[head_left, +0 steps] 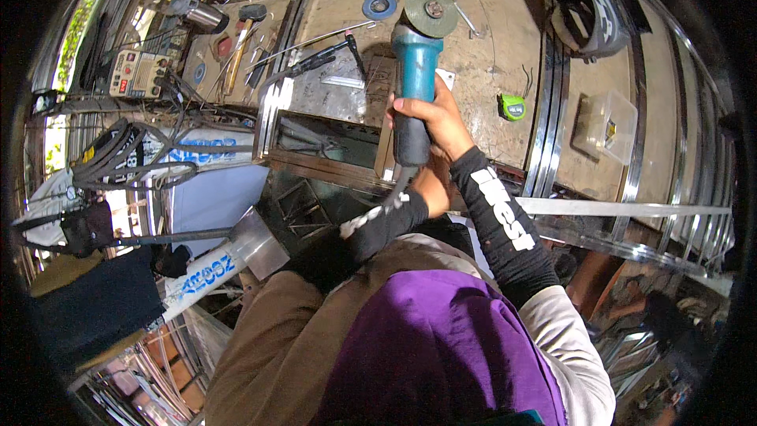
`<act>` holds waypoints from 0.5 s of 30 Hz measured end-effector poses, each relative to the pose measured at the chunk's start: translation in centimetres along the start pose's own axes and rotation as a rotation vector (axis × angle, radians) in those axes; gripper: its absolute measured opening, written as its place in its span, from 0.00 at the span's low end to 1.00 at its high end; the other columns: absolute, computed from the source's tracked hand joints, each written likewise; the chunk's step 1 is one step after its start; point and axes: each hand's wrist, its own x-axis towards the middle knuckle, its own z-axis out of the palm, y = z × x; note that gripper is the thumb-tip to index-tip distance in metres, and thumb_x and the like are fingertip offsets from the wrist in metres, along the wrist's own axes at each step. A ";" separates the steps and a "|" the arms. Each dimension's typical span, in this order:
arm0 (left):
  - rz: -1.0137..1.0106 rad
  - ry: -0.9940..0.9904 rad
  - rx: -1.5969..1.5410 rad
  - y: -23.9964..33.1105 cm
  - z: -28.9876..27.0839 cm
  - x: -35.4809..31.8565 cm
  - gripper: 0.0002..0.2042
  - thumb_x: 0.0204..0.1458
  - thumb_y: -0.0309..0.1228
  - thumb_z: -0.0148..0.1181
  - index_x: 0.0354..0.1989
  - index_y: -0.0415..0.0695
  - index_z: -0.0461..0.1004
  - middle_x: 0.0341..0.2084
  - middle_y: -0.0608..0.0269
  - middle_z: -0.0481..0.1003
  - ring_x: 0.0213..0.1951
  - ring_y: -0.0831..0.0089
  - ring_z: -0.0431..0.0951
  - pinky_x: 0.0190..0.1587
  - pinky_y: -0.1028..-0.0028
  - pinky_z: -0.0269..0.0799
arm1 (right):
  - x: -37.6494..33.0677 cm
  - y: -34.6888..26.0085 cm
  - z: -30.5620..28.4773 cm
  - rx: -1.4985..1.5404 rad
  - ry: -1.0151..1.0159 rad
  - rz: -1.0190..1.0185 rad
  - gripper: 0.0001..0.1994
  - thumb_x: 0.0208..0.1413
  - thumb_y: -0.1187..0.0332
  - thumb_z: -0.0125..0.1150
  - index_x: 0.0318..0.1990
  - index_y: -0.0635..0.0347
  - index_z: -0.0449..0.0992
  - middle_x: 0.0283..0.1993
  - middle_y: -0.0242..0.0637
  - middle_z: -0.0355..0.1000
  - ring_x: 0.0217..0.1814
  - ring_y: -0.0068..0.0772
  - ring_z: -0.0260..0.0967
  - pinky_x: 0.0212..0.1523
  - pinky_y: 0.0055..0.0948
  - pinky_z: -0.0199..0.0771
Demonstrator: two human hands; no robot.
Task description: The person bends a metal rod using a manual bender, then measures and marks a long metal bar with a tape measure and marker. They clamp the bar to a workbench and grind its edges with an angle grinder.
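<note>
A teal and black angle grinder (pixel 418 71) points away from me over the workbench (pixel 489 142), its pale green disc (pixel 430 11) at the far end facing up. My right hand (pixel 445 121) is closed around the grinder's body, the thumb lying across its black rear part. Below it, my left hand (pixel 432 189) is beside the grinder's tail end and power cord (pixel 404 177). My right wrist and the tool cover the left fingers, so their grip is hidden.
A blue-rimmed disc (pixel 379 6), a welding torch (pixel 315 59) and a hammer (pixel 240 47) lie to the left. A green tape measure (pixel 512 106), a welding helmet (pixel 587 20) and a clear plastic box (pixel 605 128) are on the right. Coiled cables (pixel 118 150) hang far left.
</note>
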 end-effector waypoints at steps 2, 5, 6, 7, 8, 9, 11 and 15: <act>-0.005 -0.262 -0.187 3.1 -0.3 -5.4 0.23 0.61 0.37 0.53 0.61 0.36 0.68 0.61 0.41 0.68 0.64 0.45 0.66 0.68 0.58 0.59 | -2.0 -0.8 -0.3 -0.092 0.088 -0.006 0.27 0.51 0.71 0.73 0.55 0.66 0.65 0.37 0.40 0.75 0.30 0.34 0.77 0.32 0.33 0.81; 0.132 -0.837 -0.795 5.8 -7.1 -10.4 0.26 0.70 0.48 0.41 0.56 0.35 0.74 0.64 0.47 0.68 0.69 0.54 0.61 0.71 0.59 0.53 | -4.2 -1.1 -3.1 -0.260 0.196 -0.029 0.22 0.58 0.62 0.69 0.54 0.65 0.70 0.39 0.34 0.75 0.34 0.24 0.74 0.38 0.27 0.76; 0.192 -0.941 -1.032 5.6 -9.4 -10.7 0.30 0.71 0.52 0.36 0.55 0.34 0.75 0.64 0.49 0.67 0.70 0.57 0.60 0.71 0.59 0.54 | -5.3 -1.0 -5.0 -0.329 0.237 -0.069 0.22 0.60 0.61 0.67 0.55 0.66 0.71 0.41 0.33 0.75 0.37 0.23 0.73 0.42 0.25 0.74; 0.058 -0.927 -1.210 3.8 -10.5 -10.5 0.29 0.70 0.50 0.38 0.54 0.34 0.75 0.58 0.44 0.72 0.62 0.56 0.70 0.65 0.59 0.63 | -7.0 -1.1 -5.7 -0.347 0.280 -0.147 0.22 0.60 0.61 0.67 0.55 0.66 0.70 0.43 0.33 0.74 0.41 0.22 0.72 0.46 0.25 0.72; -0.070 -0.898 -1.392 1.9 -11.4 -10.2 0.28 0.70 0.48 0.39 0.52 0.33 0.76 0.51 0.39 0.77 0.54 0.56 0.79 0.59 0.59 0.73 | -8.9 -1.1 -6.2 -0.374 0.328 -0.224 0.23 0.61 0.60 0.66 0.56 0.67 0.70 0.46 0.33 0.74 0.45 0.22 0.71 0.50 0.25 0.70; -0.143 -0.801 -1.310 -0.3 -12.7 -9.0 0.24 0.70 0.45 0.43 0.47 0.34 0.77 0.43 0.42 0.80 0.42 0.59 0.84 0.49 0.65 0.79 | -11.2 -1.2 -5.6 -0.263 0.372 -0.270 0.23 0.59 0.62 0.66 0.56 0.67 0.70 0.48 0.34 0.74 0.49 0.24 0.69 0.54 0.25 0.68; -0.234 -0.392 -1.153 -5.0 -12.1 -6.7 0.13 0.68 0.36 0.48 0.45 0.38 0.74 0.39 0.49 0.81 0.39 0.63 0.84 0.41 0.70 0.80 | -16.2 -2.6 -2.6 -0.164 0.439 -0.253 0.26 0.51 0.66 0.70 0.55 0.68 0.70 0.50 0.40 0.74 0.47 0.33 0.75 0.53 0.32 0.73; -0.180 -0.033 -0.811 -7.8 -6.2 -0.4 0.18 0.66 0.36 0.56 0.54 0.34 0.64 0.40 0.51 0.78 0.42 0.67 0.82 0.43 0.72 0.78 | -26.7 1.2 -3.1 -0.145 0.696 -0.221 0.28 0.49 0.63 0.70 0.55 0.68 0.68 0.45 0.43 0.75 0.42 0.40 0.79 0.48 0.39 0.80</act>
